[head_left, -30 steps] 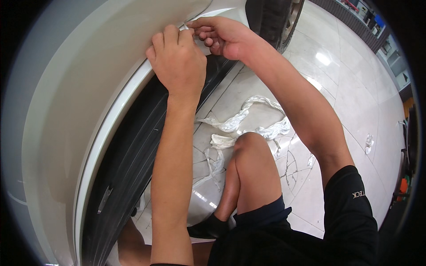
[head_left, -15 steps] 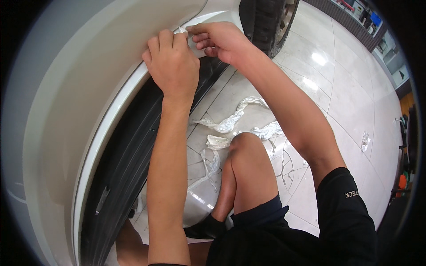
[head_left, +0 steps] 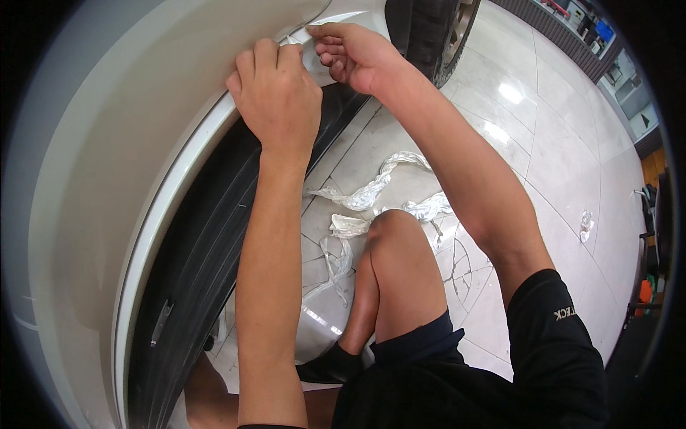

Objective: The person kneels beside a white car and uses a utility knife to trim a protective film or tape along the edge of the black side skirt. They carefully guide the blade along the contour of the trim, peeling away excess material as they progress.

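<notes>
One pale car body fills the space to the left of both hands, its curved panel running past them and down alongside the left forearm. The tiled floor spreads out to the right of the hands, glossy and crossed by thin seams. Below the left hand, a long black side step stretches back toward the person, passing behind the left forearm. A bent leg in dark shorts, its knee raised, is well below the right hand. Just beyond the right hand, to its upper right, is a black tire. A narrow, shiny white edge of the car leads up to the left hand. Crumpled strips of whitish film lie on the floor below the hands, between the two forearms.

The left hand rests on the car's edge, fingers bent over it — whether they grip anything underneath, I cannot tell. The right hand is just beside it, forefinger reaching to the panel and the other fingers loosely curled; any hold there is too hidden to tell. Smallest is a crumpled scrap on the floor, well apart from the right hand.
</notes>
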Demonstrator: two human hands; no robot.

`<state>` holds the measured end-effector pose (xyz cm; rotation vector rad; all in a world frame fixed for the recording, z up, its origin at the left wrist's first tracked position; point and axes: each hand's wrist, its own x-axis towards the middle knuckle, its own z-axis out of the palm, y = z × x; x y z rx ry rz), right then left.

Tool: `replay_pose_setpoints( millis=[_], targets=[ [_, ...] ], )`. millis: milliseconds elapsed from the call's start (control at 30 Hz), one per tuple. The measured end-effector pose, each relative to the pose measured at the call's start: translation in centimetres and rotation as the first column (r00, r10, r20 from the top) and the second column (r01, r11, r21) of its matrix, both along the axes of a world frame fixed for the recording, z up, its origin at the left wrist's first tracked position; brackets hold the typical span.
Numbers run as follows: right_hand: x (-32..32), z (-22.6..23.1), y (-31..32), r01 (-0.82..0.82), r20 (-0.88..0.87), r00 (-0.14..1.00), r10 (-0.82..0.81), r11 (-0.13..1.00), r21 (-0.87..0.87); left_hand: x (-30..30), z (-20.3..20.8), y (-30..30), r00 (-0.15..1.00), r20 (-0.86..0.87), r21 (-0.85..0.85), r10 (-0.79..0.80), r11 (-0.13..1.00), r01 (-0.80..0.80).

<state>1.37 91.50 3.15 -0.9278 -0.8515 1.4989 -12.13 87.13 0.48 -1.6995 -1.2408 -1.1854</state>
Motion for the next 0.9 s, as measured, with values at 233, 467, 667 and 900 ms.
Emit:
replay_pose_setpoints(
  millis=[233,467,667,900],
  targets=[
    [-1.4,-0.8,-0.7,0.141,0.394,0.568,-0.723,0.556,0.819,0.0,0.2,0.0,1.0,0.013,-0.015,-0.004,1.0,0.004],
    [-1.4,0.0,-0.1,-0.175,0.39,0.225,-0.893,0.357,0.918,0.1,0.1,0.2,1.0,0.016,0.003,-0.02,1.0,0.02],
    [-1.6,0.3,0.4,-0.091,0.434,0.248,-0.866,0.426,0.9,0.1,0.1,0.3,1.0,0.011,0.027,-0.028,0.999,0.028],
    [-1.0,-0.1,0.2,-0.138,0.372,0.314,-0.874,0.346,0.928,0.3,-0.1,-0.1,0.999,0.013,0.033,-0.044,0.998,0.044]
  ],
)
